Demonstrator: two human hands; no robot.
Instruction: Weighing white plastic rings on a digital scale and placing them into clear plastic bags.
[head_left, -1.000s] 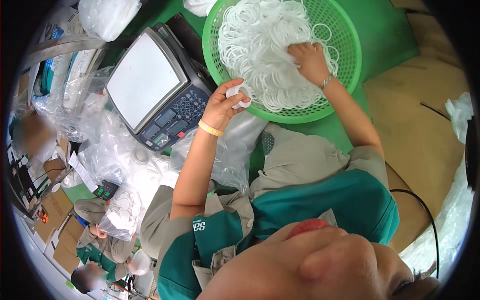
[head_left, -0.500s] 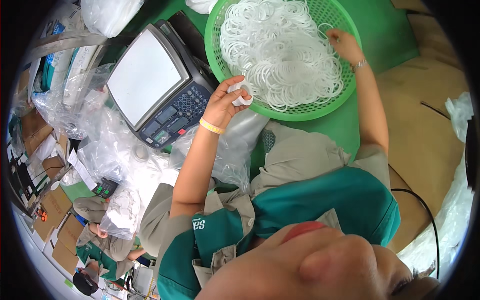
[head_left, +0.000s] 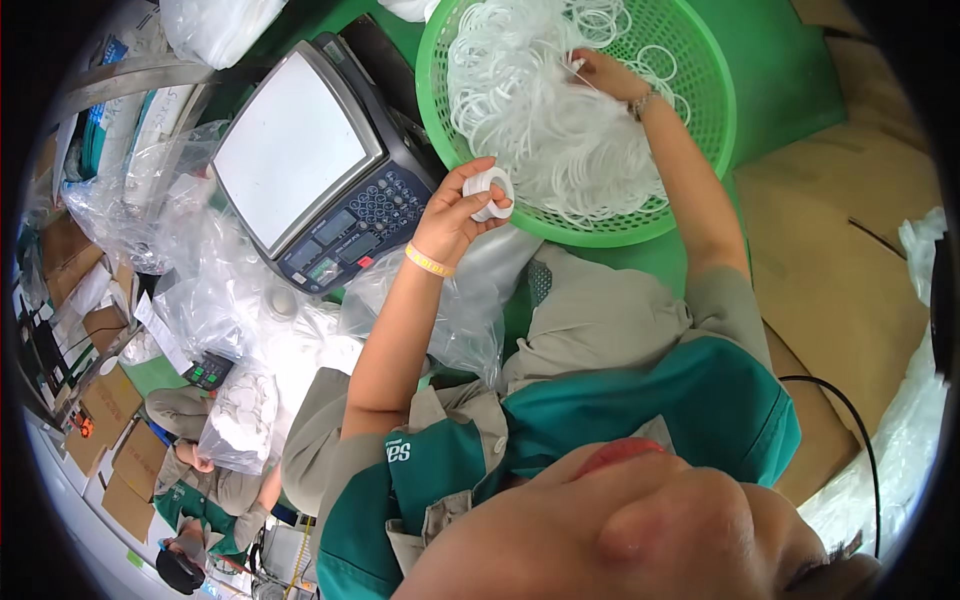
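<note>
- R hand (head_left: 612,78) had shifted since the prev. frame, from the basket's (head_left: 600,238) R side to the far-mid part of the loose rings (head_left: 590,150); L hand (head_left: 448,215) had hardly moved.
- L hand was closed on a white stack (head_left: 484,182) of rings, held by the near basket rim, prob. to keep it close to the heap.
- R fingers were bent in, narrow, at the rings; couldn't tell if any were pinched, too blurred.
- Loose rings lay heaped in the basket, mostly L + mid, a few by the R wall; walls prob. kept them off the green mat (head_left: 775,110).
- Scale (head_left: 298,155) stood L of basket, keypad twd the person, prob. for easy reading.
- Clear bag (head_left: 470,300) lay just beside L forearm.
</note>
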